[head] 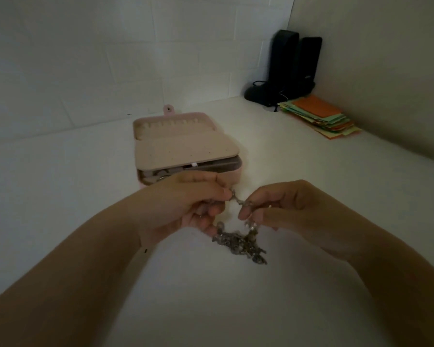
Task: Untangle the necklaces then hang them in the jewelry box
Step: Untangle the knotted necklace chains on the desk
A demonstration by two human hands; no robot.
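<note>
A tangled clump of silvery necklaces [239, 242] hangs between my hands, its lower part resting on the white table [211, 296]. My left hand [188, 204] pinches one strand of chain at its fingertips. My right hand [278, 209] pinches the chain a short way to the right, so a taut piece spans the gap between them. Behind my hands stands the pink jewelry box [186, 146], open, with a row of hooks in its raised lid and a beige inner flap lying over the base. My left hand hides the box's front edge.
Two black speakers [291, 66] with a cable stand in the back right corner. A stack of coloured paper sheets [321, 116] lies beside them. White walls close the table at the back and on the right.
</note>
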